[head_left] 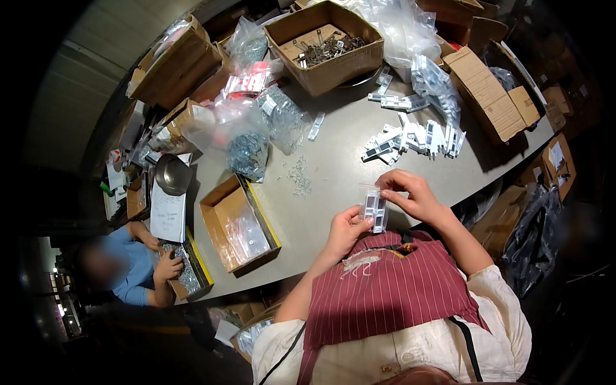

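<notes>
Packet [375,212]: left hand [347,229] grips lower edge, right hand [412,195] pinches upper edge; table [314,218] surface lies between packet and box [218,215].

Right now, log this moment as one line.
left hand: holds clear bag of white pieces | right hand: at bag's upper edge | nearby: scattered small hardware, heap of white pieces

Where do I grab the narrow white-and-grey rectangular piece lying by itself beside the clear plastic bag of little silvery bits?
I'd pinch the white-and-grey piece by its two long edges, near the middle, coming from above and the right. It's slim and lies flat on the grey table, and the bag of silvery bits sits close on its left.
</notes>
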{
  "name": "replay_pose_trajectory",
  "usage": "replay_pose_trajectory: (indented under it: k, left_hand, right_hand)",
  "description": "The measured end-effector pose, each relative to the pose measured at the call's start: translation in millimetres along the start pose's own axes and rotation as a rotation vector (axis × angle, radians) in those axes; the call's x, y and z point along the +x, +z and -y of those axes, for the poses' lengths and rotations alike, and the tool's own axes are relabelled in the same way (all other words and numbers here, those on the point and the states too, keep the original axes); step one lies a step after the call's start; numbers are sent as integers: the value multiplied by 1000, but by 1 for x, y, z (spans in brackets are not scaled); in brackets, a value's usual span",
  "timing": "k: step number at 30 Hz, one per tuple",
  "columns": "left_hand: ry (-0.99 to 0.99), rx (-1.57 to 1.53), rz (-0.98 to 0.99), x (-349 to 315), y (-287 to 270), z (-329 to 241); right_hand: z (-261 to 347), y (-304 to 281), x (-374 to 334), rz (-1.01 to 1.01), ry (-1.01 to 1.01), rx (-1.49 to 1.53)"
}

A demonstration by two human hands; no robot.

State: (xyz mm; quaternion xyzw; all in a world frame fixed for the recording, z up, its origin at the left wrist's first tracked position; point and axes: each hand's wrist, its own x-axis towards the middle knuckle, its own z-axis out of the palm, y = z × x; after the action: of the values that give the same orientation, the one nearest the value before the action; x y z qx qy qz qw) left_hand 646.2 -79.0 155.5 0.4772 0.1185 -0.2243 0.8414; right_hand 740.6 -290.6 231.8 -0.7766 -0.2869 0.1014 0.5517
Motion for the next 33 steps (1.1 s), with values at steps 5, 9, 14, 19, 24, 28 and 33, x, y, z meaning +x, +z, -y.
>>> replay_pose_trajectory:
  k: [5,9,14,19,24,28,33]
  left_hand:
    - [120,19,-41,-1,1,4]
    - [144,17,-40,-6,9,1]
    - [106,39,-5,-9,18,-15]
    - [200,353,-23,-2,15,-10]
    - [264,445,-90,2,7,-26]
    - [413,304,-132,-8,20,-66]
    - [590,345,-192,-12,23,-72]
  right_hand:
    - [-5,0,-1,41,130,29]
    - [-1,-5,1,32,65,-3]
    - [2,-2,2,-37,-3,-23]
    - [-1,-4,6,-85,-78,-3]
    - [11,-5,9,-68,-142,15]
    - [15,-1,11,-66,-197,10]
    - [20,4,15,-46,-216,1]
